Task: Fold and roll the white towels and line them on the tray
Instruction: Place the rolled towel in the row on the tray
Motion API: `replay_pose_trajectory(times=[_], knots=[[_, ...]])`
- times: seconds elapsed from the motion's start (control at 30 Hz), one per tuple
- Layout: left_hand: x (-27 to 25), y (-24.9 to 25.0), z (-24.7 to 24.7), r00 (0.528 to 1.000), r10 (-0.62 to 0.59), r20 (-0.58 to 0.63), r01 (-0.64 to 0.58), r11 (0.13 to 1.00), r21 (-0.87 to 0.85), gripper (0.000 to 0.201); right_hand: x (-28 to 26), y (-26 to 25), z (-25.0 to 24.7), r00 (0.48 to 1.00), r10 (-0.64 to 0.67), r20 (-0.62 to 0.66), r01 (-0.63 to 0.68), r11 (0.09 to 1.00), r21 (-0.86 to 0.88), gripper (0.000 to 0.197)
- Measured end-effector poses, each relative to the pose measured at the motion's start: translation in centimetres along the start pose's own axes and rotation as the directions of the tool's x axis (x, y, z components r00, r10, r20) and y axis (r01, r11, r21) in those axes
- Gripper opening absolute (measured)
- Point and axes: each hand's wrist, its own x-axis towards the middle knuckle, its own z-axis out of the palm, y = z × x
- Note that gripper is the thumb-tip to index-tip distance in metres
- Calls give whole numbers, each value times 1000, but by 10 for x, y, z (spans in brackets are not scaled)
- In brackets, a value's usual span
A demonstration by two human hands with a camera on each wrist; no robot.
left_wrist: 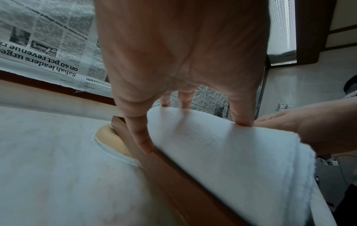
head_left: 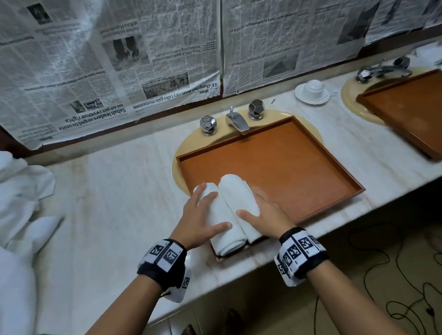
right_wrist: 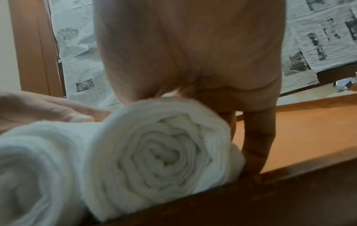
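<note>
Two rolled white towels lie side by side in the near-left corner of the brown tray (head_left: 291, 171). My left hand (head_left: 205, 210) rests over the left roll (head_left: 227, 240), fingers spread and straight, thumb lying across its top. In the left wrist view the fingers (left_wrist: 139, 130) reach down beside that roll (left_wrist: 231, 152) to the tray rim (left_wrist: 173, 175). My right hand (head_left: 266, 215) lies along the right roll (head_left: 236, 191), thumb on it. The right wrist view shows this roll's spiral end (right_wrist: 158, 152) and straight fingers (right_wrist: 257, 145) touching the tray floor (right_wrist: 309, 130).
A heap of loose white towels (head_left: 7, 220) sits on the marble counter at the far left. The faucet (head_left: 236, 120) and two knobs stand behind the tray. A cup on a saucer (head_left: 313, 90) and a second tray (head_left: 422, 108) are at the right. Cables lie on the floor.
</note>
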Motion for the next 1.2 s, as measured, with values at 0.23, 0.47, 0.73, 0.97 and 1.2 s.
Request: replay_pose_trajectory(times=[0.23,0.47,0.73,0.97,1.2], knots=[[4,-4,-2,999,0,41,1,1000,-19,96,3,0,8,995,-81,-61,87,991,103,52],[4,-4,1,1000,-9,18,9,999,-37,94,14,8,8,996,-46,-82,63,971,230,40],[4,-4,2,1000,-7,13,8,999,-54,94,19,11,9,998,-34,-59,47,973,228,60],[4,-6,3,1000,-18,11,19,997,-81,93,15,7,1,983,-35,-180,76,971,226,38],[0,-3,2,1000,-19,-3,19,993,-120,96,13,9,3,984,-1,-178,59,946,319,33]])
